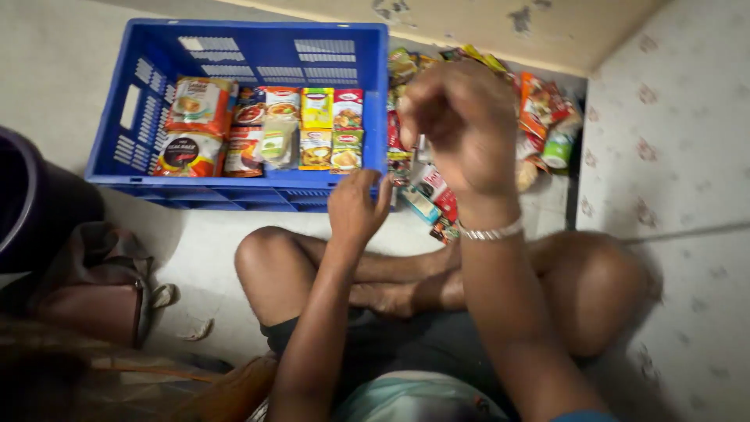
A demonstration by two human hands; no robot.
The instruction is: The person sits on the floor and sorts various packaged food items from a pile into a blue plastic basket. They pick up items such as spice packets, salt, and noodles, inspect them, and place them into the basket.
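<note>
Blue crate [234, 47] of colourful sachets [316, 125], left hand [355, 207] and right hand [461, 125], grips unclear

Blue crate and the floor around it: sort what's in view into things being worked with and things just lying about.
Being worked with:
- blue crate with rows of food packets
- loose pile of packets beside it
- left hand
- right hand, holding packets

Lying about:
- brown bag
- dark round container
</note>
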